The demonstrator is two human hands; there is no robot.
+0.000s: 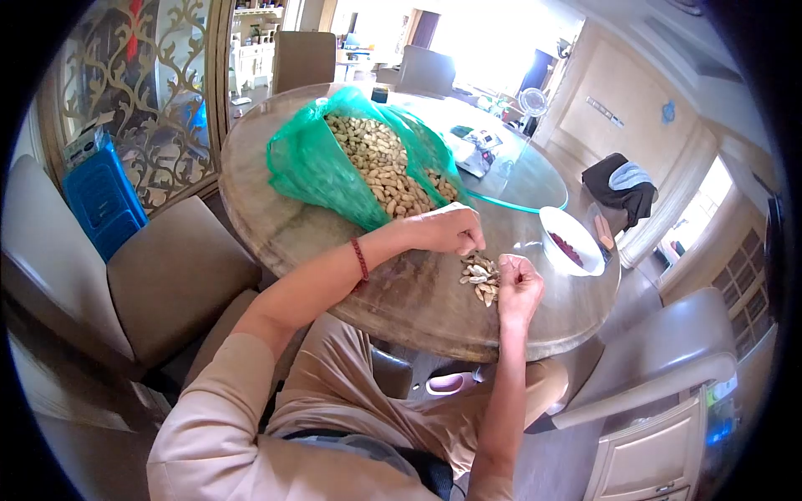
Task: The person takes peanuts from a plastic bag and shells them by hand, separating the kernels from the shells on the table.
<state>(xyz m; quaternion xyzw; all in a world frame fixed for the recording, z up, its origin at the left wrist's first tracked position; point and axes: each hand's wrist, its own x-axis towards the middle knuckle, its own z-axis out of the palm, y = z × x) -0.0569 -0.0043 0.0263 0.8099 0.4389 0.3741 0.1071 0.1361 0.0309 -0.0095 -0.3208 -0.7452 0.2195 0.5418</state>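
My left hand, with a red bead bracelet on its wrist, is closed in a pinch above the table, beside a small pile of peanut shells. Just right of that pile, my right hand is closed too, thumb against fingers. Whatever sits between the fingertips of either hand is too small to make out. Behind my left hand, a green plastic bag lies open, full of unshelled peanuts. A white bowl holding dark red peanut kernels stands right of my hands.
The round table has a glass turntable with papers and small items at its back. Chairs stand around it, one at left beside stacked blue stools and another at right. A dark garment hangs beyond the bowl.
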